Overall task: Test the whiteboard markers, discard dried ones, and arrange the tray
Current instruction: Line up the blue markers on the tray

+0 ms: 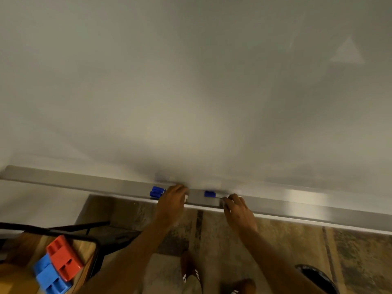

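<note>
Office or classroom-type room, can't tell which. Big wall-mounted whiteboard (191, 81) fills 12 o'clock, faint erased triangle mark at 2 o'clock. Metal marker tray (318, 211) runs along its bottom edge, blue-capped markers (156, 191) on it. Patterned brown carpet (275, 247) at 5 o'clock. Wooden table (23, 249) with black frame at 8 o'clock, red and blue plastic blocks (58, 266) on top.

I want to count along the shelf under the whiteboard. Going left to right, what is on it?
Blue marker caps → left hand → a single blue-capped marker → right hand, all along the metal tray.
</note>
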Available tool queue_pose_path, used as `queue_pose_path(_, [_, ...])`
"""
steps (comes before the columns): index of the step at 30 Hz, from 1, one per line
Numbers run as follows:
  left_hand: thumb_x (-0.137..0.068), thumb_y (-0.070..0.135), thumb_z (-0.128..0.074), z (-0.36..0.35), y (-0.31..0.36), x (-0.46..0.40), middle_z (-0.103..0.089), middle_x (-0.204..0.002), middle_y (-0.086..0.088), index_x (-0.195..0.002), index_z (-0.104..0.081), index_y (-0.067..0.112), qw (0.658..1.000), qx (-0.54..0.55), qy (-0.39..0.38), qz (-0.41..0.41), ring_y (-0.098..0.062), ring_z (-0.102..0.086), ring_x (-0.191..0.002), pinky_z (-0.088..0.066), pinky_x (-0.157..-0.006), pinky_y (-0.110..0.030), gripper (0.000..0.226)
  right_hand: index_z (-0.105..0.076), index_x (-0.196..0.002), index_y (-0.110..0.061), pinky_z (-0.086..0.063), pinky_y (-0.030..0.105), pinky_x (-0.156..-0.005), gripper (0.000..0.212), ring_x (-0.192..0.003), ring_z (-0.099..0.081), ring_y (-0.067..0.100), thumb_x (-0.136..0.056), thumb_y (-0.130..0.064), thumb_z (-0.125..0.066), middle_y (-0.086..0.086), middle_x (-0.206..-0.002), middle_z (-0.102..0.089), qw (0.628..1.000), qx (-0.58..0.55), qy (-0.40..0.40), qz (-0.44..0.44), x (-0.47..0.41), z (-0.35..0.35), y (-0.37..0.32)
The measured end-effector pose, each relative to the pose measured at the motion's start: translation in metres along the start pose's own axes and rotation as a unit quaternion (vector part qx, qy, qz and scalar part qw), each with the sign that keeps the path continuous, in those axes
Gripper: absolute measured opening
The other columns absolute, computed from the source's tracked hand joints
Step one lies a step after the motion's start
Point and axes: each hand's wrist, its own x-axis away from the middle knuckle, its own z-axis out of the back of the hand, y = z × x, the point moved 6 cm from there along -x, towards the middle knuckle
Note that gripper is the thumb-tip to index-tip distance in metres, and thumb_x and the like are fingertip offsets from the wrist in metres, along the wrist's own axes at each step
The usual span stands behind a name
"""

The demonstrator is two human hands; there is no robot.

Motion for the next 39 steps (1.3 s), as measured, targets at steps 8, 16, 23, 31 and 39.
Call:
queue_pose_path(8, [-0.096,0.024,-0.054,0.039,-0.105,0.015,-0.063,-0.119,-0.005,-0.118,-0.063,0.016,0.983,-0.038,0.038,0.178,-0.02,-0.055,-0.106,-0.047,-0.09,-0.033,0.024,-0.036,-0.146,-0.024,-0.036,0.041,-0.111,0.051,-0.134,-0.033,0.027,-0.097,-0.024,-0.049,-0.004,-0.155,-0.032,0.987,0.011,-0.088,0.137,-0.021,-0.041,-0.09])
queue_pose_path(16, [-0.095,0.017,-0.057,0.018,-0.093,0.013,-0.063,-0.116,-0.007,-0.117,-0.065,0.012,0.983,0.013,0.032,0.18,-0.021,-0.058,-0.102,-0.046,-0.09,-0.032,0.023,-0.034,-0.145,-0.02,-0.037,0.041,-0.108,0.052,-0.127,-0.037,0.028,-0.097,-0.031,-0.05,-0.001,-0.151,-0.028,0.989,0.035,-0.064,0.132,-0.02,-0.055,-0.089])
queue_pose_path(23, [-0.092,0.027,-0.062,-0.015,-0.05,0.015,-0.067,-0.115,0.002,-0.116,-0.068,0.021,0.993,-0.038,0.013,0.109,-0.017,-0.057,-0.109,-0.04,-0.099,-0.038,0.025,-0.042,-0.14,-0.021,-0.035,0.04,-0.11,0.044,-0.131,-0.036,0.023,-0.099,-0.036,-0.046,0.0,-0.145,-0.039,0.997,0.048,-0.03,0.057,-0.004,-0.042,-0.037])
queue_pose_path(31, [-0.095,0.032,-0.058,-0.053,0.014,0.005,-0.064,-0.121,0.003,-0.119,-0.066,0.02,0.998,-0.003,-0.02,0.058,-0.017,-0.054,-0.118,-0.04,-0.103,-0.037,0.029,-0.042,-0.14,-0.021,-0.04,0.037,-0.104,0.045,-0.124,-0.04,0.022,-0.099,-0.038,-0.047,0.0,-0.144,-0.039,0.998,0.057,-0.007,-0.021,0.022,-0.023,0.024])
queue_pose_path(39, [-0.096,0.036,-0.054,-0.074,0.049,-0.001,-0.055,-0.134,0.005,-0.132,-0.056,0.022,0.997,-0.003,-0.072,0.035,-0.015,-0.043,-0.128,-0.03,-0.11,-0.038,0.039,-0.041,-0.14,-0.023,-0.039,0.034,-0.105,0.048,-0.124,-0.039,0.019,-0.097,-0.042,-0.05,-0.001,-0.143,-0.038,0.996,0.043,0.015,-0.075,0.03,-0.01,0.053])
